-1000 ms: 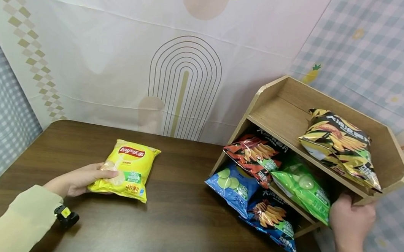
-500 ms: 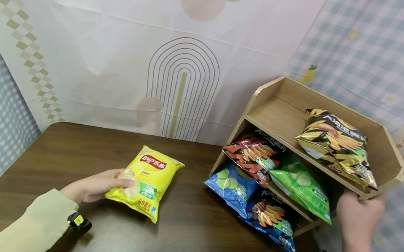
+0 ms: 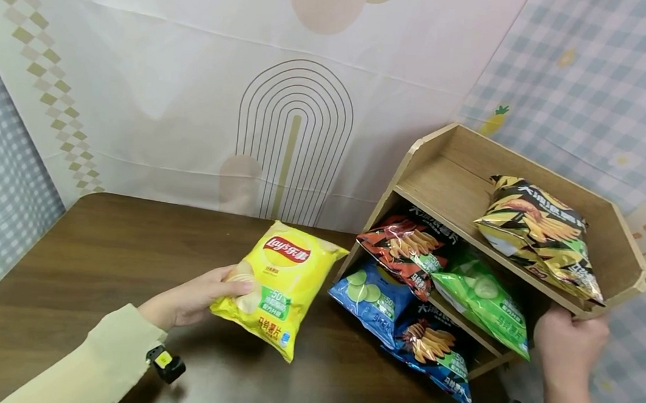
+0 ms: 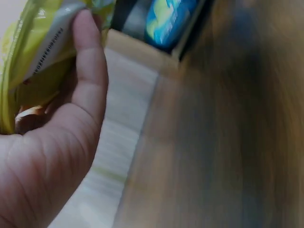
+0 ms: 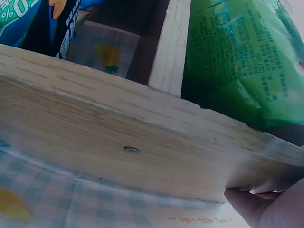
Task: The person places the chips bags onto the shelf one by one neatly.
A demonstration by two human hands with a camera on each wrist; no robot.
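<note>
A yellow bag of potato chips (image 3: 292, 267) is pinched at its lower left side by my left hand (image 3: 200, 298), thumb on the front. It tilts above the table, its upper right corner overlapping the shelf's left side in the head view. The left wrist view shows the bag's back (image 4: 50, 40) against my fingers. At the wooden shelf (image 3: 439, 180), my right hand (image 3: 570, 351) grips the right side just below the top tier; its fingers are partly hidden. In the right wrist view, my thumb (image 5: 249, 204) lies against the side panel (image 5: 180, 156).
On the top tier lies a black-and-gold chip bag (image 3: 541, 231). A red bag (image 3: 408, 248) and a green bag (image 3: 485, 298) fill the middle tier. Below are a light blue bag (image 3: 373, 298) and a dark blue bag (image 3: 435, 353). The brown table (image 3: 107, 239) extends left.
My left hand has carried the yellow chip bag rightward across the table toward the shelf, tilting it. My right hand has shifted slightly at the shelf's side.
</note>
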